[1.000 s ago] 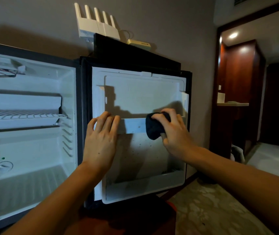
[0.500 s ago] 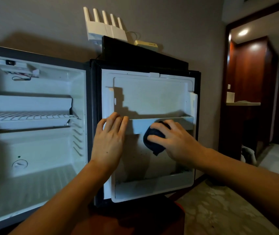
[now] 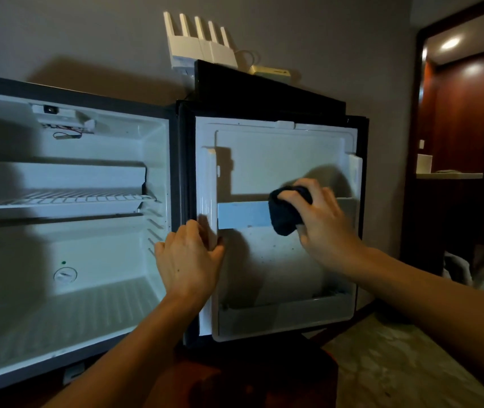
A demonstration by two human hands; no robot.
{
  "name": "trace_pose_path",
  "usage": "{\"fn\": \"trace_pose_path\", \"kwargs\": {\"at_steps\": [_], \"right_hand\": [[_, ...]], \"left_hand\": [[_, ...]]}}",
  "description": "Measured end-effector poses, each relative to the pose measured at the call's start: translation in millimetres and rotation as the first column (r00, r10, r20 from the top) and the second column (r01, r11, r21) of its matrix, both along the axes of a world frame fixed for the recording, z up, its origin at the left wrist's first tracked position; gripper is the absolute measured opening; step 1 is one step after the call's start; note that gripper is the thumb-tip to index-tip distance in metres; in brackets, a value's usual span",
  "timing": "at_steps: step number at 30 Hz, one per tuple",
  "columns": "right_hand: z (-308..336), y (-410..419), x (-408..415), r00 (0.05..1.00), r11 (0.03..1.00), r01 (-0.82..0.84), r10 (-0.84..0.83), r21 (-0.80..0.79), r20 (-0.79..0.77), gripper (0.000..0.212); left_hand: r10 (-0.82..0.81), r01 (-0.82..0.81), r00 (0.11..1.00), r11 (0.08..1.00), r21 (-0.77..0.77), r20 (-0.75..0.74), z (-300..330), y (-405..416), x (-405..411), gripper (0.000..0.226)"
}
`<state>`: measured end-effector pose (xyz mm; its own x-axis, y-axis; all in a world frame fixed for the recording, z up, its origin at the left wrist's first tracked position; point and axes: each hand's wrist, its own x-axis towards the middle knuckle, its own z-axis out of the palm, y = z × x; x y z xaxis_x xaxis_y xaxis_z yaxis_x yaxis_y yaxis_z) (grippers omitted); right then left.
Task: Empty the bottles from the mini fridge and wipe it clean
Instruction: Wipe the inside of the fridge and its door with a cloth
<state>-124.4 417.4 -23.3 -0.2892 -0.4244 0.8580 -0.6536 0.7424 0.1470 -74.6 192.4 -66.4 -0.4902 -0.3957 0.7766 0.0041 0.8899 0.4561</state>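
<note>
The right hand (image 3: 321,219) holds a dark cloth (image 3: 286,212) on the door shelf (image 3: 242,214) while the left hand (image 3: 189,260), fingers straight, steadies the fridge (image 3: 67,248) door's edge; pushing too hard could snap that shelf.

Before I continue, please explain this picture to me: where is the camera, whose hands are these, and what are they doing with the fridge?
There is no machine here. The camera sits on a person's head and looks forward and down, so both arms reach in from the bottom of the view. The mini fridge stands open and no bottles show inside; its wire shelf is bare. The fridge door is swung open to the right. The right hand grips a dark cloth and presses it on the door's shelf rail. The left hand touches the door's inner edge; its fingers are blurred. A white router sits on top, against the wall.
</note>
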Motion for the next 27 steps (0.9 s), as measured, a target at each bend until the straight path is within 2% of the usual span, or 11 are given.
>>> {"fn": "trace_pose_path", "kwargs": {"at_steps": [2, 5, 6, 10, 11, 15, 17, 20, 24, 25, 27], "right_hand": [[-3.9, -7.8, 2.3, 1.000, 0.998, -0.013, 0.014, 0.057, -0.014, 0.054], [-9.9, -2.2, 5.0, 0.990, 0.926, -0.007, 0.060, 0.376, -0.130, 0.053], [-7.6, -0.1, 5.3, 0.988, 0.918, -0.009, 0.069, 0.396, -0.137, 0.053], [3.2, -12.4, 8.8, 0.998, 0.997, -0.063, 0.062, 0.042, 0.017, 0.053], [2.8, -17.0, 9.8, 0.998, 0.998, -0.062, 0.062, 0.017, 0.023, 0.053], [-6.4, -16.0, 10.2, 0.994, 0.917, -0.079, 0.103, 0.390, -0.040, 0.050], [0.1, -16.4, 10.9, 0.996, 0.940, -0.089, 0.091, 0.329, 0.008, 0.051], [6.8, -28.2, 12.9, 0.994, 0.994, -0.097, 0.094, 0.057, 0.057, 0.055], [-0.5, -30.2, 15.0, 0.993, 0.931, -0.112, 0.096, 0.348, 0.064, 0.052], [1.0, -29.0, 15.6, 0.991, 0.929, -0.126, 0.104, 0.348, 0.082, 0.052], [8.6, -33.2, 14.7, 0.987, 0.973, -0.146, 0.131, 0.181, 0.090, 0.055]], "left_hand": [[-0.041, 0.041, 0.999, 0.999, 0.003, 0.008, -1.3, -1.3, -1.0, 0.030], [-0.056, 0.057, 0.998, 0.998, -0.024, 0.025, -0.6, -3.2, -0.5, 0.031], [-0.059, 0.061, 0.998, 0.997, -0.038, 0.034, 0.2, -2.9, 0.3, 0.031], [-0.058, 0.065, 0.997, 0.989, -0.133, 0.057, 0.2, -1.8, 1.1, 0.026], [-0.052, 0.060, 0.997, 0.988, -0.145, 0.063, 0.5, -2.4, 1.2, 0.025], [-0.041, 0.055, 0.996, 0.979, -0.195, 0.074, 2.5, -4.2, 0.6, 0.026], [-0.048, 0.064, 0.995, 0.977, -0.201, 0.083, 2.4, -4.1, -0.2, 0.026], [-0.048, 0.065, 0.995, 0.975, -0.212, 0.082, 1.8, -4.3, -1.0, 0.025], [-0.038, 0.058, 0.995, 0.969, -0.239, 0.089, 2.4, -6.0, -0.8, 0.026], [-0.036, 0.058, 0.995, 0.970, -0.237, 0.097, 2.7, -5.8, -1.1, 0.027], [-0.043, 0.065, 0.994, 0.973, -0.223, 0.104, 2.1, -5.0, -1.7, 0.027]]}}
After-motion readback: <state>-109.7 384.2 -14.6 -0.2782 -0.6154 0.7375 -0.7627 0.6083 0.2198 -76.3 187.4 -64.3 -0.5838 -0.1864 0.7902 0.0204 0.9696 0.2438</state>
